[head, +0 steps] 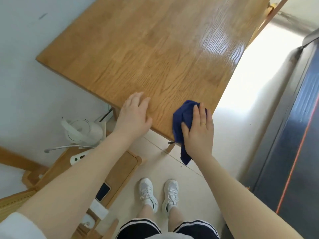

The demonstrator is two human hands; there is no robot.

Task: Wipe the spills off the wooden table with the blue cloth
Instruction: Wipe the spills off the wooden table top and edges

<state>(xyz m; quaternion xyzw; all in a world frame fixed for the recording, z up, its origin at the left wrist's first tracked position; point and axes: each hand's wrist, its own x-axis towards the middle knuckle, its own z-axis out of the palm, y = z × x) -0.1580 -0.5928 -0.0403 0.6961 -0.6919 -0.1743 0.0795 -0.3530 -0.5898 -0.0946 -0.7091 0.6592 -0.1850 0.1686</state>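
Observation:
The wooden table (146, 49) fills the upper middle of the head view, with a glossy glare patch at its right side. A dark blue cloth (183, 116) lies bunched at the table's near right corner, one end hanging off the edge. My right hand (198, 131) lies flat on top of the cloth with straight fingers, pressing it against the corner. My left hand (133, 116) rests flat on the near edge of the table, fingers relaxed, holding nothing. No spill is plainly visible on the wood.
A white kettle (82, 131) and a power strip (78, 157) sit on a low wooden stand (127, 163) at the lower left, with a dark phone (103, 191) there too. A dark treadmill (293, 135) runs along the right. My feet stand on pale floor tiles.

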